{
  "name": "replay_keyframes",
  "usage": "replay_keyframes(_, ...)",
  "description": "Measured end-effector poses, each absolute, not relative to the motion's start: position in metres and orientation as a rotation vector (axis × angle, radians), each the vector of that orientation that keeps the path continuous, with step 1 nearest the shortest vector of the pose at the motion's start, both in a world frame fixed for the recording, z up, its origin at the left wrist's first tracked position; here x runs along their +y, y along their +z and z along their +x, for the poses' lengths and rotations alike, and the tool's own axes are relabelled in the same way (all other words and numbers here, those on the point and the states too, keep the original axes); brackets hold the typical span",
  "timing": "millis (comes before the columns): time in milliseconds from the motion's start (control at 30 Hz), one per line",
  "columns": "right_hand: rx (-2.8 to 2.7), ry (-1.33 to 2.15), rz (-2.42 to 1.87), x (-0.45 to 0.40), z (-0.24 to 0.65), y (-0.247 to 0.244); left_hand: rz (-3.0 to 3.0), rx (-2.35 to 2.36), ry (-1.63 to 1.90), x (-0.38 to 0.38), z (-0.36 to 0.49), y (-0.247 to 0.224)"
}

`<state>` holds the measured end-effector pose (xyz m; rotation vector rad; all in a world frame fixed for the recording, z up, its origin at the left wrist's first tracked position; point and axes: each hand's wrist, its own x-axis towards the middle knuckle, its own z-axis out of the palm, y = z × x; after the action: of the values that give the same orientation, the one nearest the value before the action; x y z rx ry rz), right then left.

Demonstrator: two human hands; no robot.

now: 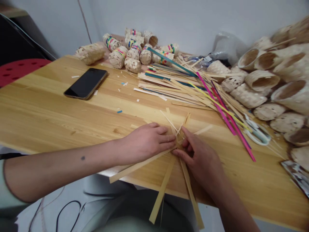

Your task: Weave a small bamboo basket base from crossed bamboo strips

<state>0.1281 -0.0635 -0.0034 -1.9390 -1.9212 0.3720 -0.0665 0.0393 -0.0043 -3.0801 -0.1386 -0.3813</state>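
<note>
Flat bamboo strips (164, 190) cross one another near the table's front edge, their ends fanning out and several hanging over the edge. My left hand (152, 140) lies flat over the left side of the crossing, fingers stretched out and pressing the strips to the table. At the right side of the crossing, my right hand (196, 151) is closed, thumb and forefinger pinching the strips. A thin narrow strip (169, 120) sticks up between the two hands. The part of the crossing under my left fingers is hidden.
A phone (86, 83) lies at the left of the wooden table (36, 109). Small woven baskets (134, 53) stand at the back; more baskets (262, 80) are piled at the right. Loose strips (173, 85), some coloured, lie between. A red perforated stool (21, 69) stands at far left.
</note>
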Motion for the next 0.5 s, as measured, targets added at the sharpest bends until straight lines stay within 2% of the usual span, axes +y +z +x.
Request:
replay_keyframes(267,-1.643,0.778,-1.881,-0.059,0.149,0.014,-3.102,-0.157,-0.415,0.038,-0.065,-0.004)
replay_keyframes(500,-1.91,0.336,-1.896,-0.026,0.156,0.03,-3.11,-0.18,-0.348,0.037,-0.064,-0.001)
